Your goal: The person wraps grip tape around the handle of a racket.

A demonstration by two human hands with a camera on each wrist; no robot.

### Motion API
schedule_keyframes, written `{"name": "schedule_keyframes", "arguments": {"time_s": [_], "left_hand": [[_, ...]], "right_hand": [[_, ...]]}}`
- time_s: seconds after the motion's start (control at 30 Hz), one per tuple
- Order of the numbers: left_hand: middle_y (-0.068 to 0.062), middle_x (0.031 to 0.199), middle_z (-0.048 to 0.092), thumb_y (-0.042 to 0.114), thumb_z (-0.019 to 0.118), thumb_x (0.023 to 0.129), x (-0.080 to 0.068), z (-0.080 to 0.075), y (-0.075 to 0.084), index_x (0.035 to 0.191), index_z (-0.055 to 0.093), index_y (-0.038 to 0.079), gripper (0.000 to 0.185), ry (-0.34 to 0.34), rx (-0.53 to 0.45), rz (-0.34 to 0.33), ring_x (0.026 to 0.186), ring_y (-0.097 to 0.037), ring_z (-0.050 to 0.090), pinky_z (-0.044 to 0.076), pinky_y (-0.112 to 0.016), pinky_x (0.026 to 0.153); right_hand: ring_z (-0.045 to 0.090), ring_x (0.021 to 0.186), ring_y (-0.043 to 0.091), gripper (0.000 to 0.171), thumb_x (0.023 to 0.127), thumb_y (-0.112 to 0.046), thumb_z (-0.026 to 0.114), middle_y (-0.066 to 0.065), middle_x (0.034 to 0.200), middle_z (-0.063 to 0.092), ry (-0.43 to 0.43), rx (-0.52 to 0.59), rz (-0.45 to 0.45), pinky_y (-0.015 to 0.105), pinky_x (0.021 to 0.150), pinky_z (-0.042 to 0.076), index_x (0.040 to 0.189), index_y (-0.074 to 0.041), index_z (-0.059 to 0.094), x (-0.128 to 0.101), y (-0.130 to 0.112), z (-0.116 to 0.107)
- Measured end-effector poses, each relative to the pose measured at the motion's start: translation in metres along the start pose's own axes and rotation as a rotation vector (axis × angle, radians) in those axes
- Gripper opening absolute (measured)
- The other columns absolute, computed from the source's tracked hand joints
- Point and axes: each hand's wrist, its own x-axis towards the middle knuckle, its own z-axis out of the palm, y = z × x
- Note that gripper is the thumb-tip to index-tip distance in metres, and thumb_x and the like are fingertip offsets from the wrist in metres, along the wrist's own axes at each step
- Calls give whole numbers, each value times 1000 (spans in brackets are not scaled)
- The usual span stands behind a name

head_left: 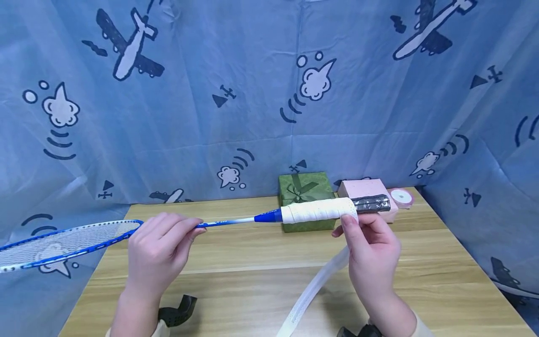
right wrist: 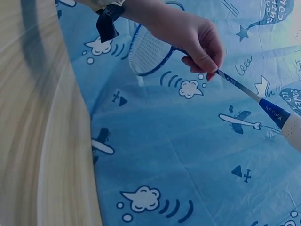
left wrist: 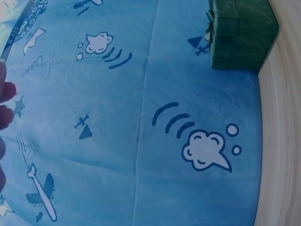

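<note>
A blue badminton racket [head_left: 63,241] is held level above a wooden table [head_left: 261,281]. My left hand [head_left: 162,243] pinches its thin shaft [head_left: 227,221] near the head; the right wrist view shows that hand [right wrist: 197,37] on the shaft [right wrist: 240,86]. The handle [head_left: 317,210] is wound with white grip tape, its dark butt end [head_left: 372,203] bare. My right hand [head_left: 368,245] holds the handle from below, thumb on the tape's edge. A loose strip of white tape [head_left: 313,288] hangs from it down to the table. Fingertips [left wrist: 5,101] show at the left wrist view's edge.
A green gift box with a bow [head_left: 306,194] [left wrist: 240,33], a pink box [head_left: 364,189] and a roll of pink ribbon [head_left: 401,196] stand at the table's back. Blue cloth printed with planes [head_left: 236,93] hangs behind and at both sides.
</note>
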Motion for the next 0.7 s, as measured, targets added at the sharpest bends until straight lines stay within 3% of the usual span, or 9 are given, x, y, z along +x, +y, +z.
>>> {"name": "schedule_keyframes", "arguments": {"time_s": [0.27, 0.7], "left_hand": [[3, 64, 61, 32, 67, 102, 0, 0, -1, 83, 77, 6, 34, 0, -80, 33, 49, -8, 45, 32, -18, 43], [1, 67, 69, 29, 63, 105, -4, -1, -3, 83, 77, 7, 34, -28, -88, 16, 50, -9, 50, 39, -20, 44]], "right_hand": [[73, 79, 22, 15, 92, 23, 53, 13, 95, 70, -21, 25, -7, 29, 79, 62, 92, 12, 63, 0, -3, 1], [73, 82, 24, 5, 91, 26, 56, 18, 96, 68, -58, 70, -22, 32, 78, 63, 90, 21, 58, 1, -1, -2]]}}
